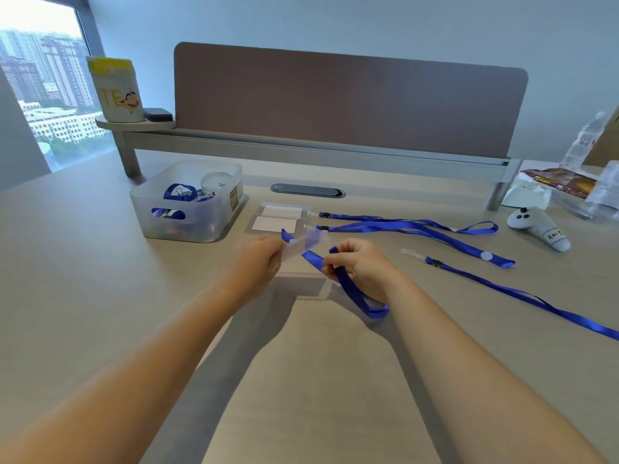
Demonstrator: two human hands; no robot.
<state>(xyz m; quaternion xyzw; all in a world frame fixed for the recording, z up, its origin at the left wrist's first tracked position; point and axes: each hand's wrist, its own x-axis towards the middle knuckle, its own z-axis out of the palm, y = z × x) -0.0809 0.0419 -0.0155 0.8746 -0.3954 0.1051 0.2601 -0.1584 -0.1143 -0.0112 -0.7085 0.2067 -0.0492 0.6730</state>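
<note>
My left hand (259,262) pinches a clear plastic badge sleeve (303,241) just above the desk. My right hand (360,262) grips a blue lanyard (351,289), whose ribbon loops down under my wrist to the desk. One end of the ribbon runs behind the sleeve towards my left hand. Beyond my hands, two filled badge sleeves (278,220) with white cards lie side by side, each joined to a blue lanyard (415,224) stretched to the right. A third loose lanyard (509,289) with a clear tab lies at the right.
A translucent bin (187,204) with blue lanyards and a small jar stands at the back left. A white controller (536,226), a water bottle (584,142) and snack packets (556,182) crowd the right. A desk divider (348,102) and cable port (306,190) lie behind.
</note>
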